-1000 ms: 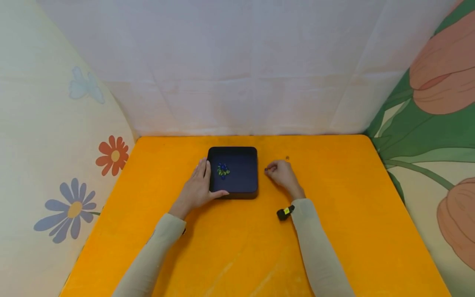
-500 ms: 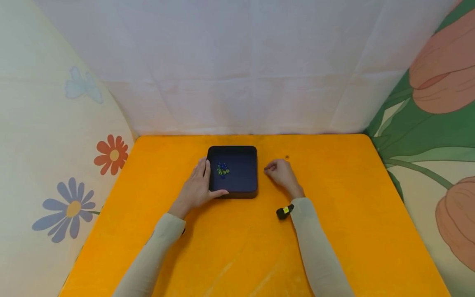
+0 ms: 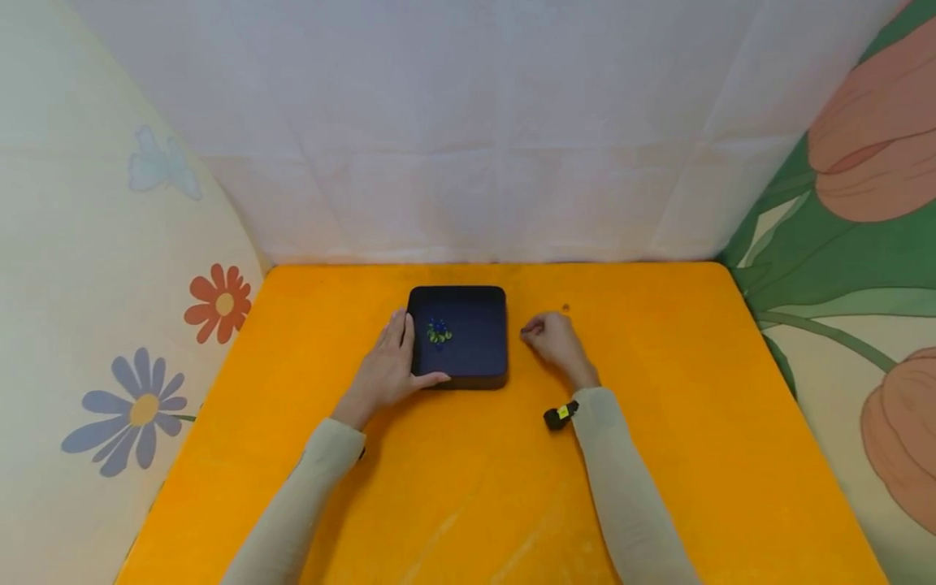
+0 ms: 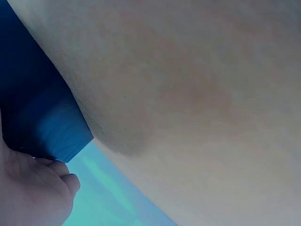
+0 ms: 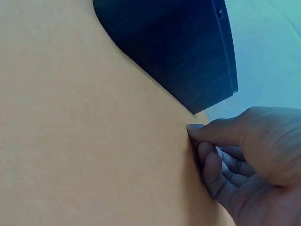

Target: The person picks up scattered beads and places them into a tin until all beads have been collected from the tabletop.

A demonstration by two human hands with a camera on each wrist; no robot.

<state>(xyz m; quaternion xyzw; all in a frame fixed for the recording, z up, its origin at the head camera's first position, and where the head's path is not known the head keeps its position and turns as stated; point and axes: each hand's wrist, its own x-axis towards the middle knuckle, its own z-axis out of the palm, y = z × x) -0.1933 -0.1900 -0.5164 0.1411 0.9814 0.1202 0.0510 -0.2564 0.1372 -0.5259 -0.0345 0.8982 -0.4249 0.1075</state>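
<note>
A dark square tray (image 3: 475,379) stands on the orange cloth, holding a small cluster of blue and yellow-green glassy beads or marbles (image 3: 439,331) toward its left side. My left hand (image 3: 387,366) lies around its near left corner, straight fingers along the left wall and thumb stretched along the front rim. Just right of the tray, my right hand (image 3: 557,341) is low over the cloth with thumb and fingertips together. A small dark thing (image 5: 194,142) shows between those fingertips, mostly hidden; I cannot tell its kind. Beyond the right hand lies one small brownish bead (image 3: 566,308).
The orange-covered table (image 3: 453,487) runs back to a white sheet (image 3: 468,146). Flower-printed cloths hang at the left and right sides. A black wrist camera (image 3: 559,416) sticks out from the right sleeve.
The hands, tray and beads hold their places; only the head view has shifted very slightly.
</note>
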